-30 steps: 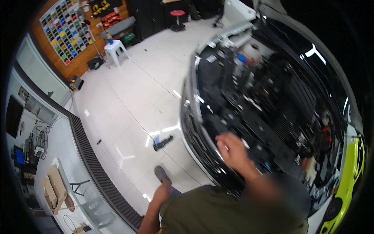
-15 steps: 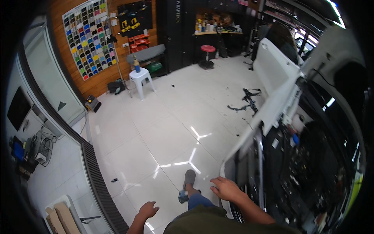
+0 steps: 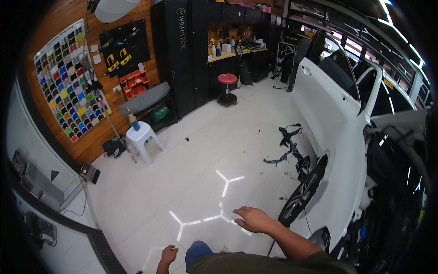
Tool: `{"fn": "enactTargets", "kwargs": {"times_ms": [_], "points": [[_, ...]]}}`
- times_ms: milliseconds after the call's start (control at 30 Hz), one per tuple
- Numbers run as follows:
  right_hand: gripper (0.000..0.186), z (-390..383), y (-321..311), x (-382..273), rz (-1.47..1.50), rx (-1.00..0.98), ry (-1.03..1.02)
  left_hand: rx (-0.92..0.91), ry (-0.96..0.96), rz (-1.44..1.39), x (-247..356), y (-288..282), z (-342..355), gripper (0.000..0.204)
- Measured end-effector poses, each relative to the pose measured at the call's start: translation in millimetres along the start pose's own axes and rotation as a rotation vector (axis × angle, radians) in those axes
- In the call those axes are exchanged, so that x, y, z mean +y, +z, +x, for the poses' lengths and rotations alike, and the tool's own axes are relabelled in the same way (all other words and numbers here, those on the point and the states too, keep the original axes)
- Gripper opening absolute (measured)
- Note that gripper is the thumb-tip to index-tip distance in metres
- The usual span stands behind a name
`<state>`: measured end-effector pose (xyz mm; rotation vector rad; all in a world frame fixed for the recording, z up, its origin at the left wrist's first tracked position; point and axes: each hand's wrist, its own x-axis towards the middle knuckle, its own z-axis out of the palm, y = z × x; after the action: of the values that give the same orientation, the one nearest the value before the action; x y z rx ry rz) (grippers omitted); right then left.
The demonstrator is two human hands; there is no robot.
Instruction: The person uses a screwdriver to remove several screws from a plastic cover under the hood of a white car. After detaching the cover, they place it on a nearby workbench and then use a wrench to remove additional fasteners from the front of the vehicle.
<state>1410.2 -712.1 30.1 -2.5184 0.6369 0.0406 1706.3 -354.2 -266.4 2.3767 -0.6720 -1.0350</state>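
Observation:
My right hand (image 3: 255, 219) reaches out over the floor to the left of a white car (image 3: 340, 123). Its fingers are spread and hold nothing, and a gap separates it from the car's front wheel (image 3: 305, 194). My left hand (image 3: 168, 255) hangs low near my blue-clad knee (image 3: 198, 250), above the tiles. Its fingers are loosely curled in, and no thing shows in them. Beyond the wheel, torn strips of dark film (image 3: 292, 150) lie crumpled on the floor beside the car door.
A white plastic stool (image 3: 145, 141) bears a blue spray bottle (image 3: 133, 121). Farther off stand a red wheeled stool (image 3: 227, 82), black cabinets (image 3: 175, 55) and a workbench (image 3: 237, 52) with bottles. A colour sample chart (image 3: 68, 82) hangs on the wooden wall. The car's engine bay (image 3: 388, 182) lies exposed at right.
I have moved forward along the car, and the view has lifted, showing more of its side and front wheel. My left hand has curled and dropped lower; my right stays outstretched.

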Motion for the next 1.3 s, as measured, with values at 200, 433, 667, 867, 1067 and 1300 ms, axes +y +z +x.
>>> {"fn": "enactTargets", "kwargs": {"times_ms": [200, 433, 667, 867, 1067, 1300], "points": [[0.042, 173, 86, 200, 0.174, -0.024, 0.318, -0.246, 0.027, 0.088, 81, 8, 221, 0.054], [0.039, 150, 101, 364, 0.183, -0.206, 0.650, -0.586, 0.453, 0.563, 355, -23, 455, 0.056], [0.026, 156, 182, 535, 0.636, 0.030, 1.438, -0.489, 0.539, 0.580, 609, -32, 716, 0.049], [0.031, 238, 138, 730, 0.808, -0.060, 0.560, -0.580, 0.481, 0.727, 694, 32, 895, 0.051], [0.035, 585, -251, 837, 0.241, 0.215, 0.998, -0.638, 0.409, 0.675, 755, 4, 994, 0.032], [0.025, 764, -381, 1032, 0.482, 0.692, 1.029, -0.812, 0.212, 0.743, 850, 39, 1195, 0.035]]}}
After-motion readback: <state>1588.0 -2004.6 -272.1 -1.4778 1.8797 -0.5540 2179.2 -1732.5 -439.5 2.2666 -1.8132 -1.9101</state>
